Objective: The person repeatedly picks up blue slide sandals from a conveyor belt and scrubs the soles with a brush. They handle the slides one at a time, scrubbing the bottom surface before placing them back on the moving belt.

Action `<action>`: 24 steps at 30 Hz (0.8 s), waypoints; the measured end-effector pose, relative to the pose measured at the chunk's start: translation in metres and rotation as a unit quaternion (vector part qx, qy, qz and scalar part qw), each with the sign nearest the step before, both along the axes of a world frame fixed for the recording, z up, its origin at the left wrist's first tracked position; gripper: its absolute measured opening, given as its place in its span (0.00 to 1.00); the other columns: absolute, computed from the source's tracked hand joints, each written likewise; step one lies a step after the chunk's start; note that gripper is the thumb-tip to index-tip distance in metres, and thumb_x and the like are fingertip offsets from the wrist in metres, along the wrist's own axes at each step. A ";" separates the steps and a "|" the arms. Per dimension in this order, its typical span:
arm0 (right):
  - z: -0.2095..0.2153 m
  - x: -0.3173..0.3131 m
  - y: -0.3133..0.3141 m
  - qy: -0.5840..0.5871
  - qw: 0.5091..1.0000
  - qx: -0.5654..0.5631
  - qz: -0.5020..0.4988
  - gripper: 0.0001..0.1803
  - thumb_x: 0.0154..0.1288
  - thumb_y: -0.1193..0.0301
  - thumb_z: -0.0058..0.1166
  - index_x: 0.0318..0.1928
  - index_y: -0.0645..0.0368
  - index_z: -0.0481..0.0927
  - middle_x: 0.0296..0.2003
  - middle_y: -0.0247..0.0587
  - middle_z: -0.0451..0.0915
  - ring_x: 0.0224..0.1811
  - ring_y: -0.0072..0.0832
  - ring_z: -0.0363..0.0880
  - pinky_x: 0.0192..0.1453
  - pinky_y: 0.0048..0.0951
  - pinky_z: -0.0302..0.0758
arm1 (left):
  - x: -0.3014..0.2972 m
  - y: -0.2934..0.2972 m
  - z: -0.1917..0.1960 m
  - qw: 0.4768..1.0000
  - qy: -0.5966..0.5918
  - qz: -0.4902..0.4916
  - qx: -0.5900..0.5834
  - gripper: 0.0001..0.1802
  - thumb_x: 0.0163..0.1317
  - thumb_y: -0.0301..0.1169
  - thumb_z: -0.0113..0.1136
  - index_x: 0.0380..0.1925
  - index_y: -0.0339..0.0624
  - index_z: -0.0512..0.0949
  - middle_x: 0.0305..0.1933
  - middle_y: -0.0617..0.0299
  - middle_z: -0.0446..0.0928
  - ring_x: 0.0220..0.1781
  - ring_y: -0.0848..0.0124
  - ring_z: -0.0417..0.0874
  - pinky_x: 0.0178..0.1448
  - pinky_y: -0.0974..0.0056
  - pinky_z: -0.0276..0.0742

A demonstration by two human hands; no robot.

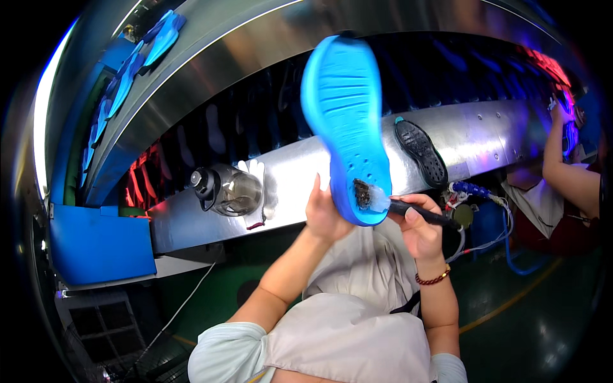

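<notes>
My left hand [324,214] is closed around the lower edge of a bright blue shoe sole [348,118], holding it upright above my lap with its ridged, perforated face toward me. In my right hand [418,231], the fingers grip the black handle of a brush [426,214]. Its dark bristles lie over the heel end of the sole, just below the small holes. Whether the bristle tips press on the sole, I cannot tell. On the metal ledge behind the right hand rests a black shoe sole [420,153] with a dark treaded face.
A clear jug with a black lid [236,190] stands on the metal ledge [297,166] at left, beside a white glove [257,173]. Many soles hang in the dark machine beyond. Blue soles [128,73] line the upper left. A co-worker's arm [568,150] reaches in at right, near blue hoses [471,189].
</notes>
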State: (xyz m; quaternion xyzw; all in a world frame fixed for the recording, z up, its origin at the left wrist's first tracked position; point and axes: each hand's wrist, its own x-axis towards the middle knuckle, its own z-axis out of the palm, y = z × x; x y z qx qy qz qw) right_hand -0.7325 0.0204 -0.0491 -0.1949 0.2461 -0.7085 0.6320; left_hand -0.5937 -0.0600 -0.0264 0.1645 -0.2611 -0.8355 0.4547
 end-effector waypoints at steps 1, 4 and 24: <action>0.004 0.006 0.001 -0.015 1.000 0.007 -0.011 0.11 0.55 0.79 0.52 0.40 0.68 0.73 0.41 0.51 0.76 0.43 0.33 0.76 0.54 0.31 0.69 | -0.001 0.006 -0.003 0.999 -0.004 -0.021 -0.041 0.47 0.55 0.63 0.36 0.63 0.38 0.42 0.64 0.46 0.50 0.63 0.50 0.58 0.61 0.47 0.60; 0.021 -0.007 0.005 0.304 0.949 0.002 0.079 0.12 0.52 0.80 0.55 0.39 0.68 0.76 0.39 0.48 0.78 0.41 0.26 0.77 0.48 0.23 0.71 | 0.010 -0.006 -0.002 0.994 -0.063 -0.086 -0.012 0.39 0.57 0.51 0.41 0.61 0.36 0.50 0.59 0.46 0.60 0.59 0.54 0.66 0.62 0.51 0.61; 0.073 -0.067 -0.018 0.531 0.757 -0.250 0.286 0.11 0.48 0.78 0.59 0.35 0.64 0.79 0.37 0.46 0.80 0.42 0.33 0.79 0.45 0.27 0.76 | 0.034 -0.026 0.023 0.860 -0.323 -0.392 0.045 0.30 0.58 0.44 0.47 0.53 0.30 0.64 0.50 0.48 0.71 0.47 0.65 0.75 0.52 0.66 0.70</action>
